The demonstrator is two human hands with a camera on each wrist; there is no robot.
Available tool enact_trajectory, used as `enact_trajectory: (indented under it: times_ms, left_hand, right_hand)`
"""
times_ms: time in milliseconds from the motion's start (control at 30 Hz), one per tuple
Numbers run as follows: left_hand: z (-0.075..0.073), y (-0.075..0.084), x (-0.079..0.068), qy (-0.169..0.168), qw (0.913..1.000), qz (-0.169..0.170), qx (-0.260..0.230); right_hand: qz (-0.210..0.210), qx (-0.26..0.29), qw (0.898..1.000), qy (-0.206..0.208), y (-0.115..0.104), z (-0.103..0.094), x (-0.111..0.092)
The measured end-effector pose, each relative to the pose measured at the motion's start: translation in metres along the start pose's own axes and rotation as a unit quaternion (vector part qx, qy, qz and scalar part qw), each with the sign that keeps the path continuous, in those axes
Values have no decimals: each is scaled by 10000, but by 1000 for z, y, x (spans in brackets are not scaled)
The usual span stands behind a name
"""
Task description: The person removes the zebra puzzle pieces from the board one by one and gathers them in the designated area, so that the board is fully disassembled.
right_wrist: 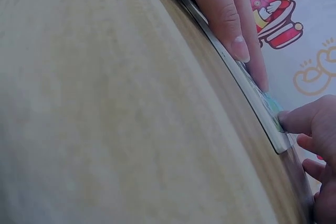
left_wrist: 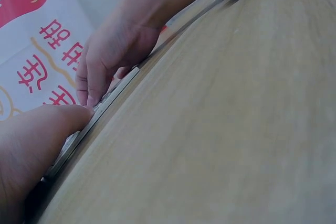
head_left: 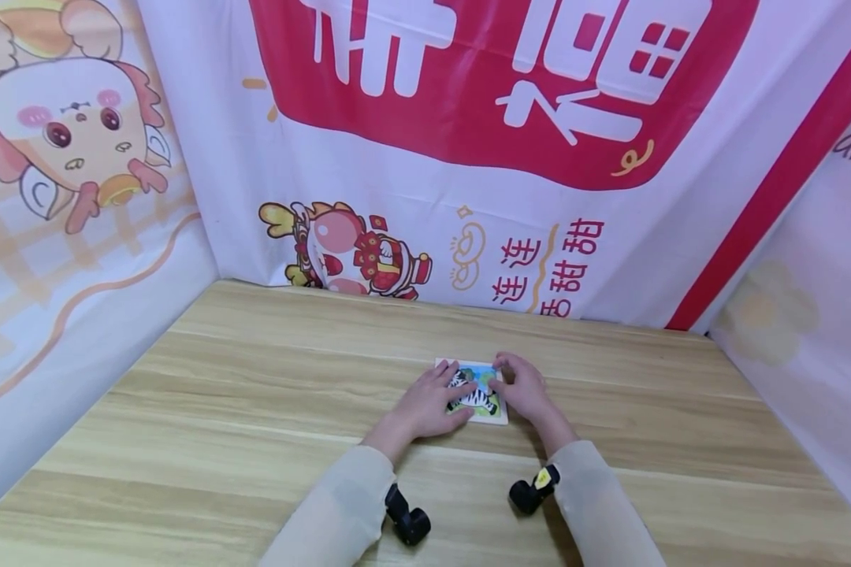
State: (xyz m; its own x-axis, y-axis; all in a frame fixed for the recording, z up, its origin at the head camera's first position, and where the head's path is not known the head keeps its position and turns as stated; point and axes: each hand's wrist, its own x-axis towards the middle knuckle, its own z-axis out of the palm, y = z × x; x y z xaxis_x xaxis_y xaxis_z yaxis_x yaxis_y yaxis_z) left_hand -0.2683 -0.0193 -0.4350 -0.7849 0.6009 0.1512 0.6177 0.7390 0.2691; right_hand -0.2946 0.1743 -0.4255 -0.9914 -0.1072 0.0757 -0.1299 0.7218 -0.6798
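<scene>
A small square picture puzzle (head_left: 484, 398) with a zebra on green and blue lies flat on the wooden table. My left hand (head_left: 429, 400) rests across its left side, fingers spread over the picture and thumb near the front edge. At the right side, my right hand (head_left: 528, 387) holds the puzzle by its far corner. In the right wrist view, the right thumb (right_wrist: 298, 120) presses the top face while other fingers curl beside the edge. Part of the zebra is hidden under the left fingers. The left wrist view shows the board's thin edge (left_wrist: 100, 115) side-on.
The wood-grain table (head_left: 255, 394) extends around the puzzle. A white and red printed cloth (head_left: 461, 205) hangs along the table's back edge, with more printed cloth (head_left: 113, 315) at the left and right. Black wrist cameras (head_left: 410, 523) sit at both cuffs.
</scene>
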Motion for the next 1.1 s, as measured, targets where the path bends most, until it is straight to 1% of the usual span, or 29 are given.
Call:
enact_trajectory:
  times_ms: [300,533,700,800,900,1100]
  left_hand:
    - [-3,1,-1,28,10000,70,28]
    - [-3,2,-1,-50,10000,15,44]
    - [0,1,0,-67,9999,-28,76]
    - [1,0,0,-46,10000,-41,64]
    - [1,0,0,-21,10000,-37,73]
    - [0,0,-1,39,9998,88,149]
  right_hand:
    - [3,508,9986,135,0,2,-1]
    - [166,830,9959,323,1,4,-1]
    - [309,1043,9929,490,1,6,-1]
    - [218,1196,9910,557,2,7,-1]
    - [163,1209,9910,551,3,7,0]
    - [77,1093,9933,366,4,6,0]
